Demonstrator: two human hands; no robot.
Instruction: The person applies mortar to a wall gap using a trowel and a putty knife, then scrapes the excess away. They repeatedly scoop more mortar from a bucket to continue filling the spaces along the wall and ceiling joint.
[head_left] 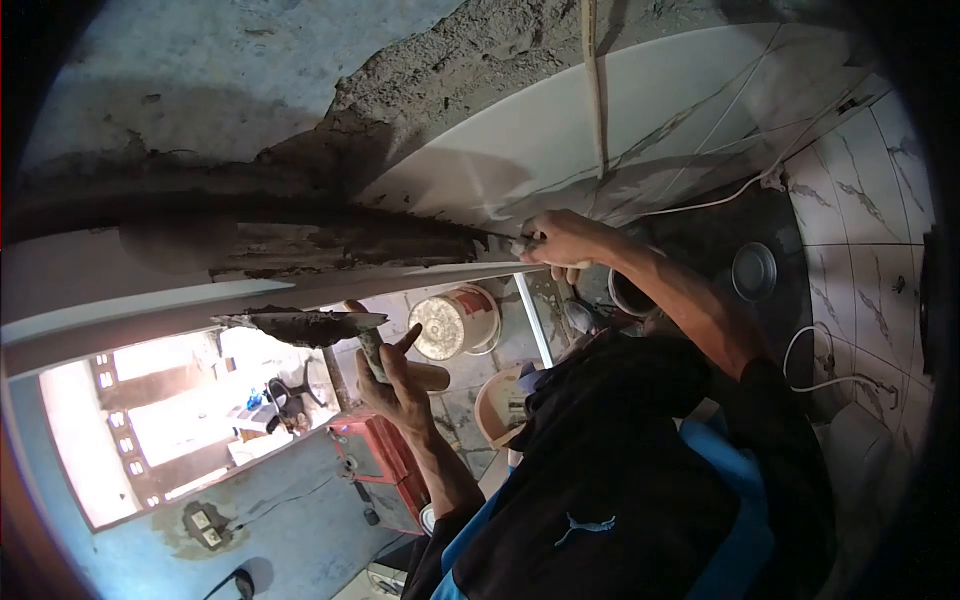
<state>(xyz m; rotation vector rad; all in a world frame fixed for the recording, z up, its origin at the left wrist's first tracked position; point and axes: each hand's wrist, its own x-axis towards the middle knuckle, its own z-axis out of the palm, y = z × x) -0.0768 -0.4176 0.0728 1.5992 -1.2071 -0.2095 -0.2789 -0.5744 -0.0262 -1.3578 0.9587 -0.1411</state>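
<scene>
My left hand is closed round the handle of a trowel, its index finger stretched out. Dark wet mortar lies along the trowel's blade. Higher up and to the right, my right hand grips a small tool, mostly hidden by the fingers. Its thin tip touches the end of a dark, rough mortar strip, which runs between the white frame and the wall. White marbled tile adjoins that strip.
A mortar-stained bucket and an orange basin stand below the hands. A red object is at the lower left, near a bright opening. A thin strip hangs against the tiles; a round metal dish lies right.
</scene>
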